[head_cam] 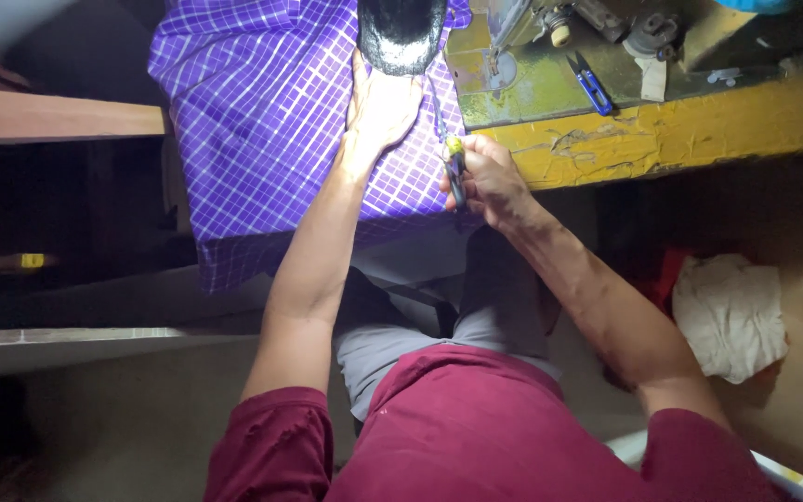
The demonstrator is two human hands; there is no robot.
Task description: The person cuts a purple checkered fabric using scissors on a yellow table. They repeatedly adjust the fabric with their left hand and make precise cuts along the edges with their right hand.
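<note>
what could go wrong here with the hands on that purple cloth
The right hand grips a pointed tool close to the left hand, which presses the purple checked fabric; a slip might nick a finger or snag the cloth. Much fabric hangs off the yellow table edge and may slide.

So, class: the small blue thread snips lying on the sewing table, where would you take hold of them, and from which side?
Grip the blue thread snips by the blue handle end, which lies nearest the table's yellow edge. Come from that edge: the dark blade tips point away, toward the sewing machine, so your fingers probably stay clear of them.
</note>
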